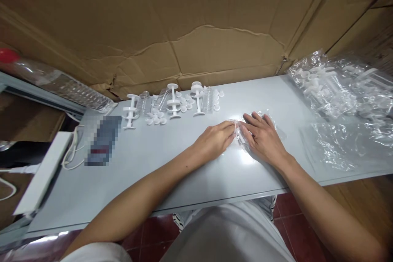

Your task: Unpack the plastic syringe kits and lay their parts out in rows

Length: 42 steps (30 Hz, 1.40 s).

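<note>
A clear plastic bag point(242, 141) lies on the grey tabletop under both hands. My left hand point(216, 137) is closed at the bag's left end, with a small white edge showing by the fingertips; what else it covers is hidden. My right hand point(262, 137) rests flat over the bag, fingers stretched and spread, its thumb near the left fingertips. Beyond the hands stand white plunger-like parts point(198, 99), clear ribbed plastic tubes point(208, 100) and several small white caps point(156, 118), set in three groups.
Filled clear bags point(330, 86) of white parts are heaped at the right, with flat clear bags point(334, 143) before them. At the left are a bottle with a red cap point(9, 55), a blurred-out item point(104, 139) and a white power strip point(46, 172). Cardboard point(184, 16) walls the back.
</note>
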Available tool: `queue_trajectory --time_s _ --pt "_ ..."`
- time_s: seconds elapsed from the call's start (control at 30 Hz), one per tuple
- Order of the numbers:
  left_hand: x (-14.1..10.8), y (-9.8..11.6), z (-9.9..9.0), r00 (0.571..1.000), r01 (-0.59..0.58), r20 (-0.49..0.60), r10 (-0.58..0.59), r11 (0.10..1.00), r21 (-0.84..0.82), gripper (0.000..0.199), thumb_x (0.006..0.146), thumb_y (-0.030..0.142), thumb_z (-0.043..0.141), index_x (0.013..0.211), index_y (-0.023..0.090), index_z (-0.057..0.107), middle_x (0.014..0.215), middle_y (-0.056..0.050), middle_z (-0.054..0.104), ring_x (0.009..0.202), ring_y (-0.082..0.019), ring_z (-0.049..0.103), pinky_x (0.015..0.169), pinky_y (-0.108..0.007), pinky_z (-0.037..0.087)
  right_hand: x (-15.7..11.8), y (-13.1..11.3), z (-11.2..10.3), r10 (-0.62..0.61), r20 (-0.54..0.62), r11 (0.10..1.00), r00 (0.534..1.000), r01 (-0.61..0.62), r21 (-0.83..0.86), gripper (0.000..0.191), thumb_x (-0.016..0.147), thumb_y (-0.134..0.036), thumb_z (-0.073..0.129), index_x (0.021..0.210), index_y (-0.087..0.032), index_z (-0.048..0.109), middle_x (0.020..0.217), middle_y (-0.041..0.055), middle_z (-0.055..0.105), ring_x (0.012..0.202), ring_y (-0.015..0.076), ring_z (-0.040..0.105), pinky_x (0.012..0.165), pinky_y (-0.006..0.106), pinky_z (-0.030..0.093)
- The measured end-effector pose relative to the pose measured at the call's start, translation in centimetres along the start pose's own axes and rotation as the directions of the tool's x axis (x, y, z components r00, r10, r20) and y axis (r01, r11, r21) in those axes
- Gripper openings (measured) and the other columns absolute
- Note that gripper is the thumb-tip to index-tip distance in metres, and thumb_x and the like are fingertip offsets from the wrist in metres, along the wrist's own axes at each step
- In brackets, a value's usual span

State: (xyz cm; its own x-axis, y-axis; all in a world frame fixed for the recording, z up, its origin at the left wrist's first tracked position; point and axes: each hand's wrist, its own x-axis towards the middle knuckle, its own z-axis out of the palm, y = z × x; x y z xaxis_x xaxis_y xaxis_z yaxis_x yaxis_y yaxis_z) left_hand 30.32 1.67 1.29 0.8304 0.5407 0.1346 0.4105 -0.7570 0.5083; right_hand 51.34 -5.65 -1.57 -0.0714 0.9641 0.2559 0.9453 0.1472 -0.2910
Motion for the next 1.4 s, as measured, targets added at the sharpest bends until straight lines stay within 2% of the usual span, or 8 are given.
queue_trajectory --time_s 0.13,0.33,0.73,0.9,1.03,1.13,1.27,1.4 --pt "0.1 0.3 -0.3 0.995 0.078 0.059 -0.082 0.994 0.077 0.025 0.105 0.022 0.058 0.125 0.019 0.071 0.134 -0.011 0.071 0.109 -0.025 0.076 0.094 -0.037 0.061 0.0 0.0 0.2 -0.024 -0.041 1.0 0.999 0.023 -0.013 0.048 0.113 -0.034 0.035 0.124 -0.02 0.079 0.147 0.011 0.067 0.142 0.0382 0.057 0.118 0.062 0.039" --pt "0.3 0.6 -0.2 0.987 0.159 0.028 -0.158 0.983 -0.086 0.024 0.102 0.032 0.069 0.123 0.024 0.075 0.117 -0.003 0.081 0.099 -0.021 0.076 0.089 -0.033 0.058 0.0 -0.1 0.7 -0.033 -0.075 0.999 0.997 0.03 -0.041 0.046 0.113 -0.033 0.035 0.126 -0.019 0.077 0.146 0.0113 0.067 0.14 0.039 0.058 0.116 0.061 0.04" --pt "-2.8 0.0 0.2 0.988 0.065 -0.132 -0.081 0.99 -0.123 0.011 0.1 0.025 0.068 0.1 0.02 0.078 0.112 -0.005 0.076 0.068 -0.01 0.065 0.073 -0.028 0.057 0.2 -0.5 0.8 -0.043 -0.1 0.998 0.994 0.039 -0.048 0.04 0.112 -0.033 0.042 0.128 -0.017 0.074 0.143 0.0101 0.069 0.137 0.0366 0.059 0.115 0.056 0.04" --pt "-5.8 -0.2 -3.4 0.98 0.116 -0.138 -0.143 0.975 -0.188 0.014 0.101 0.024 0.065 0.1 0.021 0.078 0.116 -0.006 0.077 0.073 -0.011 0.07 0.074 -0.026 0.06 0.1 -0.1 0.7 -0.034 -0.109 0.999 0.993 0.03 -0.043 0.039 0.111 -0.034 0.043 0.126 -0.017 0.074 0.141 0.0118 0.071 0.135 0.037 0.061 0.114 0.058 0.042" --pt "-7.7 -1.2 -7.5 0.917 0.259 -0.25 -0.312 0.94 -0.222 0.013 0.095 0.032 0.074 0.094 0.02 0.08 0.108 -0.006 0.08 0.075 -0.012 0.072 0.068 -0.023 0.061 0.1 -0.3 -0.8 -0.062 -0.159 0.998 0.985 0.057 -0.04 0.035 0.109 -0.037 0.049 0.121 -0.016 0.076 0.139 0.0161 0.071 0.135 0.0401 0.062 0.115 0.066 0.041" --pt "-6.9 -1.1 -8.8 0.862 0.306 -0.278 -0.424 0.872 -0.381 0.021 0.092 0.04 0.079 0.093 0.019 0.079 0.107 -0.006 0.08 0.066 -0.011 0.07 0.064 -0.024 0.06 0.8 -1.9 -3.1 -0.136 -0.314 0.983 0.94 0.168 0.078 0.037 0.101 -0.044 0.067 0.126 -0.016 0.074 0.13 0.0172 0.075 0.123 0.0343 0.07 0.109 0.057 0.053" --pt "-3.4 0.4 -8.3 0.879 0.272 -0.169 -0.446 0.76 -0.59 0.03 0.089 0.048 0.082 0.097 0.019 0.08 0.095 -0.006 0.08 0.066 -0.014 0.072 0.063 -0.025 0.061 2.5 -4.8 -5.6 -0.259 -0.39 0.858 0.884 0.396 0.328 0.032 0.098 -0.031 0.074 0.13 -0.023 0.073 0.1 0.0038 0.081 0.081 0.0154 0.075 0.075 0.03 0.062" --pt "-0.2 0.6 -8.4 0.885 0.235 -0.176 -0.43 0.741 -0.629 0.034 0.083 0.049 0.087 0.099 0.02 0.082 0.08 -0.003 0.077 0.066 -0.015 0.074 0.065 -0.026 0.062 4.9 -5.1 -6.9 -0.177 -0.369 0.844 0.913 0.334 0.42 0.016 0.101 -0.022 0.066 0.109 -0.025 0.08 0.088 -0.0008 0.08 0.07 0.0115 0.071 0.065 0.026 0.056"
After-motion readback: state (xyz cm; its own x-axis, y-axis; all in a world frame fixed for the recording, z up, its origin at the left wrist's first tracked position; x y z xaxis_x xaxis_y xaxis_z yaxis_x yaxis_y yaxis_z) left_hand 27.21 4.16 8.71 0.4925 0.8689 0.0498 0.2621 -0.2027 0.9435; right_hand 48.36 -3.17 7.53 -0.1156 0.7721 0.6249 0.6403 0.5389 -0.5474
